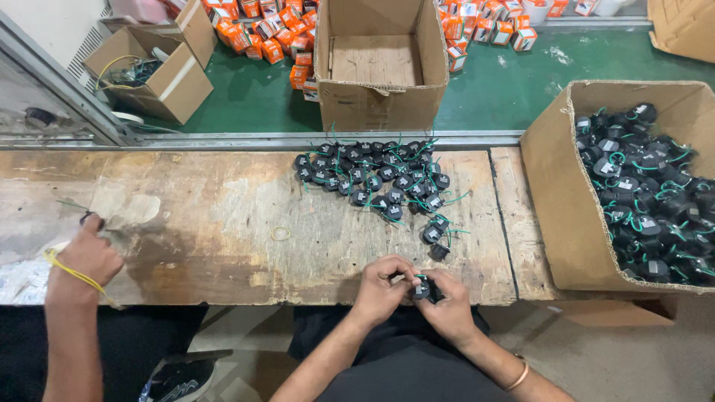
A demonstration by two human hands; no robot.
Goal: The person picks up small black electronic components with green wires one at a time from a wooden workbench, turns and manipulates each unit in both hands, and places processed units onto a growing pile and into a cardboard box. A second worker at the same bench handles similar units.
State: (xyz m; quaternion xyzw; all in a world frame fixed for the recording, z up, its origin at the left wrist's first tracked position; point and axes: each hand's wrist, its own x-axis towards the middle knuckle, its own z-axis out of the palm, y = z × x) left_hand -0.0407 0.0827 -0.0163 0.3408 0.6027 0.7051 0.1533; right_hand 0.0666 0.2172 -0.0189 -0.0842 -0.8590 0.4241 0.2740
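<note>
At the bench edge, both hands (414,292) half hide a black part (423,290).

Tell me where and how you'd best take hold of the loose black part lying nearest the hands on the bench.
Probably by the blocky black body of the loose black part, pinched across its two sides from above. It lies apart from the pile, so fingers can likely close around it, while its thin green wire looks too flimsy to lift by. The right hand is nearest, though both hands are busy with another part.

Even, bright overhead light, soft shadows, sharp focus, slight wide-angle bending at edges.
</note>
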